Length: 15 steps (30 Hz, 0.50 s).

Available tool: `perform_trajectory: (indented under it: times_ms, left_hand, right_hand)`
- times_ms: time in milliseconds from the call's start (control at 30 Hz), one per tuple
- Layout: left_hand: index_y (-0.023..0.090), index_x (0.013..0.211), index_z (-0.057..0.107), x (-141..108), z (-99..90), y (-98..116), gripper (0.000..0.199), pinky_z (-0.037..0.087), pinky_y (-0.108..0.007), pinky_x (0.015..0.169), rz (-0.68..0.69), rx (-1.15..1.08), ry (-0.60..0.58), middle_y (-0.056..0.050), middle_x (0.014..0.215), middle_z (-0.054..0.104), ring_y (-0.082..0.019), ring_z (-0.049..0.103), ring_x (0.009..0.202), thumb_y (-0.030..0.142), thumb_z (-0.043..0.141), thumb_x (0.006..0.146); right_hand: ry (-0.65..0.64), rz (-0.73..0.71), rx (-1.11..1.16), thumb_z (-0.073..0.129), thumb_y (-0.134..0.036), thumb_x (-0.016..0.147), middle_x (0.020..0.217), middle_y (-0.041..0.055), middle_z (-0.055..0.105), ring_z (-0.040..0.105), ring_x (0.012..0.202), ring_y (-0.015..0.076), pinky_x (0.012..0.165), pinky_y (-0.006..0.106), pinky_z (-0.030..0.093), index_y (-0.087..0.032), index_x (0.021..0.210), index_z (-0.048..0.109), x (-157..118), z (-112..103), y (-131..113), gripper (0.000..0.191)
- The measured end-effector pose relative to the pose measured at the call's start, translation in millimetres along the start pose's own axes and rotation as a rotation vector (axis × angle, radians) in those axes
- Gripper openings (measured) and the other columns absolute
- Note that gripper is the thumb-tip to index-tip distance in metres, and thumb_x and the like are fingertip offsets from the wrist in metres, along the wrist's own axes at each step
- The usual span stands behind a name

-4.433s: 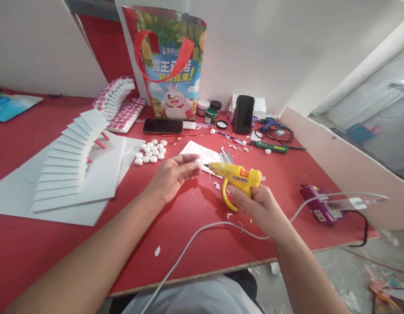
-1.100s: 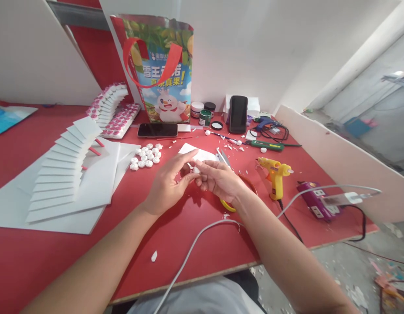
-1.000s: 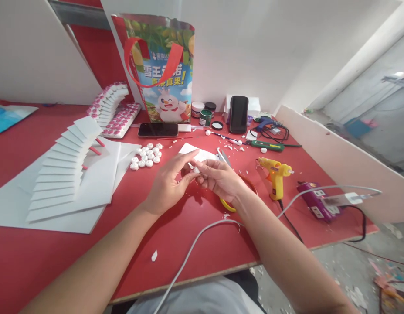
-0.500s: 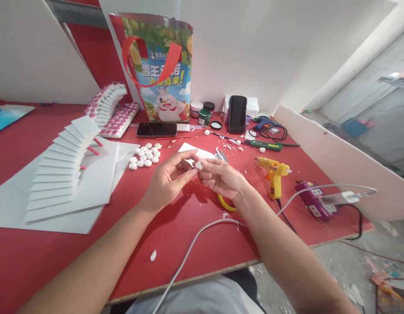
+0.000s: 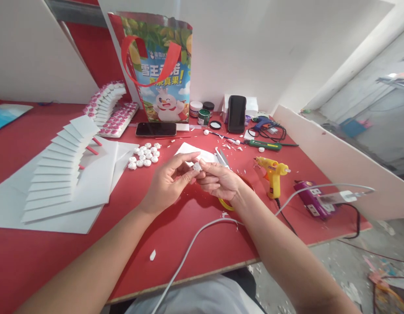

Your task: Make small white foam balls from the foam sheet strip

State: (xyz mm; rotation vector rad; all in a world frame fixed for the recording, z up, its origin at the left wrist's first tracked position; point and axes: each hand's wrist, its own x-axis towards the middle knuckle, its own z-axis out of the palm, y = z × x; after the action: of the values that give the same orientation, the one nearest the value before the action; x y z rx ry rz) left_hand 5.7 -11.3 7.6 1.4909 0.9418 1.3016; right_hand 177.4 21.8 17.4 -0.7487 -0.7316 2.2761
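A small white piece (image 5: 197, 166), perhaps a rolled rosette though too small to be sure, is pinched between thumb and fingertips of the left hand (image 5: 171, 179) and the right hand (image 5: 218, 179), over the middle of the red table (image 5: 175, 244). White paper (image 5: 186, 149) lies behind; the right hand partly covers scissors (image 5: 223, 158). A cable (image 5: 202, 229) crosses the near edge and passes under the right forearm. White rosettes (image 5: 147, 153) cluster to the left; a yellow glue gun (image 5: 273, 170) stands to the right. Toward the right edge, a purple box (image 5: 308, 197) shows "B". At the far edge, a printed bag (image 5: 171, 98) reads "雪王" and "真果!", its red handle covering some characters.
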Motion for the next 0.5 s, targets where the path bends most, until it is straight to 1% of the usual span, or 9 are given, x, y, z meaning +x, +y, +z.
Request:
perform_trajectory:
  times_ms: [100, 133, 200, 267, 300, 400, 500]
  left_hand:
    - [0.024, 0.116, 0.074, 0.1, 0.7, 2.4, 0.029, 0.054, -0.026, 0.076, 0.034, 0.042, 0.037, -0.006, 0.113, 0.070, -0.016, 0.067, 0.086, 0.032, 0.072, 0.089]
    - [0.023, 0.114, 0.075, 0.5, 0.5, 2.6, 0.027, 0.054, -0.026, 0.076, 0.020, 0.042, 0.051, -0.006, 0.110, 0.070, -0.016, 0.066, 0.086, 0.033, 0.071, 0.090]
    - [0.022, 0.109, 0.075, 1.9, -0.6, 1.3, 0.025, 0.052, -0.026, 0.074, -0.040, 0.024, 0.074, -0.004, 0.098, 0.071, -0.015, 0.064, 0.080, 0.036, 0.072, 0.089]
    - [0.020, 0.103, 0.075, 3.9, -2.1, -2.4, 0.024, 0.050, -0.025, 0.071, -0.111, -0.031, 0.099, -0.001, 0.084, 0.069, -0.013, 0.059, 0.072, 0.038, 0.074, 0.087]
    - [0.020, 0.100, 0.074, 4.8, -2.8, -4.7, 0.024, 0.049, -0.025, 0.070, -0.138, -0.076, 0.110, -0.001, 0.081, 0.067, -0.012, 0.058, 0.070, 0.038, 0.076, 0.085]
    - [0.018, 0.094, 0.072, 6.8, -4.1, -11.0, 0.026, 0.048, -0.025, 0.070, -0.190, -0.212, 0.118, 0.000, 0.080, 0.065, -0.012, 0.057, 0.070, 0.038, 0.081, 0.080]
    - [0.017, 0.093, 0.071, 6.9, -4.3, -13.4, 0.027, 0.047, -0.025, 0.069, -0.217, -0.247, 0.089, 0.001, 0.077, 0.063, -0.012, 0.056, 0.069, 0.038, 0.081, 0.080]
  right_hand:
    - [0.041, -0.020, -0.084, 0.084, -0.041, 0.078, 0.063, -0.0044, 0.054, 0.022, 0.043, -0.0009, 0.036, 0.010, 0.018, -0.013, 0.075, 0.061, -2.1, 2.6, -0.8, 0.036]
    - [0.076, -0.038, -0.115, 0.083, -0.045, 0.077, 0.063, -0.0039, 0.055, 0.024, 0.043, -0.0006, 0.037, 0.011, 0.019, -0.013, 0.075, 0.062, -3.0, 3.8, -1.6, 0.039]
    - [0.162, -0.093, -0.167, 0.082, -0.052, 0.075, 0.062, -0.0034, 0.056, 0.027, 0.043, -0.0002, 0.037, 0.013, 0.020, -0.012, 0.075, 0.065, -4.3, 5.5, -3.4, 0.044]
    - [0.233, -0.146, -0.200, 0.083, -0.054, 0.073, 0.060, -0.0042, 0.055, 0.027, 0.042, 0.0001, 0.038, 0.015, 0.020, -0.011, 0.075, 0.067, -4.9, 6.3, -5.0, 0.046]
    - [0.254, -0.163, -0.210, 0.084, -0.054, 0.072, 0.059, -0.0046, 0.054, 0.027, 0.042, 0.0003, 0.038, 0.016, 0.020, -0.011, 0.076, 0.068, -5.0, 6.4, -5.3, 0.047]
    - [0.274, -0.185, -0.235, 0.085, -0.054, 0.069, 0.059, -0.0050, 0.053, 0.027, 0.043, 0.0008, 0.039, 0.018, 0.020, -0.011, 0.077, 0.069, -3.8, 6.2, -4.0, 0.047]
    - [0.273, -0.232, -0.272, 0.086, -0.054, 0.068, 0.060, -0.0049, 0.053, 0.029, 0.043, 0.0014, 0.041, 0.020, 0.021, -0.012, 0.078, 0.069, -1.8, 6.3, -1.4, 0.046]
